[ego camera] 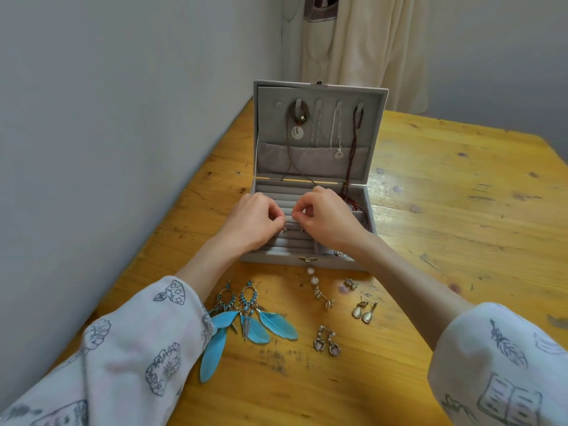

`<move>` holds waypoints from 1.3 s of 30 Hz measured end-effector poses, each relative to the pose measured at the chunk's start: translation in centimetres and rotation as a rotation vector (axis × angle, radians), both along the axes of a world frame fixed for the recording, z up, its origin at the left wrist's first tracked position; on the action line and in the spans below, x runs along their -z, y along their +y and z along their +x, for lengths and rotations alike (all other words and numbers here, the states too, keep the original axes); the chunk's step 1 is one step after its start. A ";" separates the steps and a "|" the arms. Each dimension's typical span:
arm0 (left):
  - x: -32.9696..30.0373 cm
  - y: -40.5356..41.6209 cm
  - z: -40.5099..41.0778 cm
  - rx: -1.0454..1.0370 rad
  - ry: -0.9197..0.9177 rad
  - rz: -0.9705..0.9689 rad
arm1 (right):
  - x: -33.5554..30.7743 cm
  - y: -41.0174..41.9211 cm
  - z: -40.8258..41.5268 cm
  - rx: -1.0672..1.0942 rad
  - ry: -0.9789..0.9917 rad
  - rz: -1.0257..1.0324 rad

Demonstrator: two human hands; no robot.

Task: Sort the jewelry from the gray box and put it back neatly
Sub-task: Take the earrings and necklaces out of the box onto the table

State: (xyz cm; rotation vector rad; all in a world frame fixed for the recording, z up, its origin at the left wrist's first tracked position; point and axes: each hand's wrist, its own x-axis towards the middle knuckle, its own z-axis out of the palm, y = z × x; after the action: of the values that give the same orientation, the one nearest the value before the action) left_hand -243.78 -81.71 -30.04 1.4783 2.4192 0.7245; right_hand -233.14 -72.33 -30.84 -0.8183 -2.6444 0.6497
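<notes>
While hands: left hand point(256, 219) and right hand point(327, 218) are pinching together (contents unclear) over ring rolls.
Gray box point(310, 262): sitting open, necklaces point(319, 127) hanging inside lid.
Table point(445, 210): lying bare rightward.

hidden and unclear bits
fingers point(278, 221) cover whatever they pinch over the ring rolls point(278, 198); right wrist hides the gray box point(319, 87) front-right compartment.

Wooden tabletop point(445, 210): yellow-orange finish, scuffed, with dark knots. Plain grey wall point(107, 118) runs along its left edge. A cream garment point(362, 41) hangs in the far corner. Lighting: soft daylight.
</notes>
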 end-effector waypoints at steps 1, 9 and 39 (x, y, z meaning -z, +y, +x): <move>-0.1 -0.2 0.1 -0.003 -0.013 0.011 | -0.1 -0.1 0.5 0.033 0.047 -0.023; -2.5 -3.3 3.5 0.021 -0.025 0.102 | -1.7 -3.8 8.4 0.109 0.185 -0.187; 4.6 -9.5 17.2 0.016 0.167 0.298 | 4.0 -10.2 17.7 0.338 0.391 -0.215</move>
State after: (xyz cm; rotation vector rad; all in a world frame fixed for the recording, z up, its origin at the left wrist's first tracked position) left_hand -226.53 -91.21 -34.62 1.7278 2.5017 1.0340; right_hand -215.41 -82.55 -34.89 -1.0451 -2.0523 0.9033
